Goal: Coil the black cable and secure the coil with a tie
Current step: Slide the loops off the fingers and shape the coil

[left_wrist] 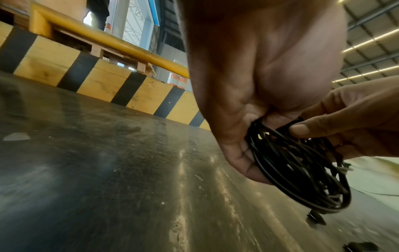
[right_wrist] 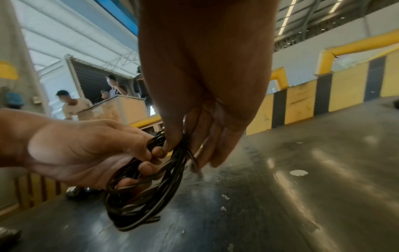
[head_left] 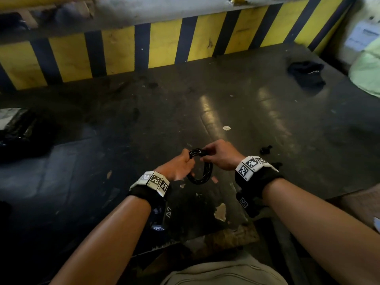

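The black cable (head_left: 202, 171) is wound into a small coil of several loops, held upright just above the dark table (head_left: 144, 120). My left hand (head_left: 190, 161) grips the coil's left side with fingers curled through the loops (left_wrist: 248, 150). My right hand (head_left: 205, 155) pinches the top of the coil (right_wrist: 138, 196) between thumb and fingers (right_wrist: 170, 145). A thin blurred strand (right_wrist: 194, 165) hangs by the right fingers; I cannot tell whether it is a tie or the cable's end. The coil (left_wrist: 302, 173) also shows in the left wrist view, with the right hand's fingertip (left_wrist: 300, 129) on its top.
A yellow and black striped barrier (head_left: 123, 52) runs along the table's far edge. A black cloth bundle (head_left: 306, 74) lies far right, a pale green bag (head_left: 368, 73) beyond it. A black wrapped package (head_left: 18, 132) sits at left. Small black scraps (head_left: 266, 150) lie right of my hands.
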A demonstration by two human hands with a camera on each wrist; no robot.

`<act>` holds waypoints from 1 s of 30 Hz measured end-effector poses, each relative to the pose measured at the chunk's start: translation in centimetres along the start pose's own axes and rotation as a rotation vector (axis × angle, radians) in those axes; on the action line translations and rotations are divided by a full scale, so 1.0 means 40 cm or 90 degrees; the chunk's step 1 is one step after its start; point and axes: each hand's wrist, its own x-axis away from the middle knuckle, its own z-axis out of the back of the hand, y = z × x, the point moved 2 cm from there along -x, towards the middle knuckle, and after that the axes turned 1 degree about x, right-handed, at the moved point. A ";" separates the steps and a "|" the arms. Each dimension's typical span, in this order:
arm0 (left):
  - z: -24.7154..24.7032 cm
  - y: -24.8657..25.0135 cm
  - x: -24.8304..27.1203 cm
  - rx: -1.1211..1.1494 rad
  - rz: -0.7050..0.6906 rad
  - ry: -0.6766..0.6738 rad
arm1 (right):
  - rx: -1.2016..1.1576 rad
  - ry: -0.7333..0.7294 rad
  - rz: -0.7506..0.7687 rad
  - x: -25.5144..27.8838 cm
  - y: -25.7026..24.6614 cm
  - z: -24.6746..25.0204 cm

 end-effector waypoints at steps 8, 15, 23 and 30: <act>-0.042 0.088 -0.086 -0.019 0.003 0.001 | -0.207 0.006 -0.044 -0.017 0.086 0.077; -0.081 0.144 -0.158 0.043 0.025 0.018 | -0.294 0.002 -0.048 -0.032 0.145 0.144; -0.123 0.171 -0.220 0.029 0.016 0.009 | -0.315 0.003 -0.088 -0.056 0.222 0.190; -0.153 0.175 -0.261 -0.014 0.044 0.009 | -0.307 -0.060 -0.118 -0.079 0.262 0.209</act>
